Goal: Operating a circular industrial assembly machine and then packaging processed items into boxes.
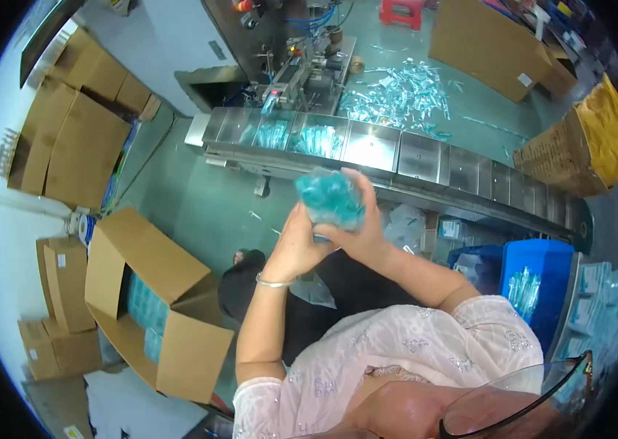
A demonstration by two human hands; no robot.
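A clear plastic bag packed with teal items (pixel 328 194) is held up in front of my body, near the conveyor's close edge. My left hand (pixel 299 241), with a bangle on its wrist, grips the bag from below and the left. On the other side, my right hand (pixel 364 219) wraps its fingers round the bag. What exactly the bag contains is too blurred to make out. Beyond it runs a metal conveyor (pixel 372 148) divided into compartments. Slim teal-and-clear packets (pixel 317 140) lie in a couple of its left compartments.
An open carton (pixel 193 356) holding teal packs stands at my left. Closed cartons (pixel 84 150) are stacked by the wall. At my right is a blue bin (pixel 543 256) with packets. Loose packets (pixel 404 95) litter the floor behind the conveyor, beside a machine (pixel 302 73).
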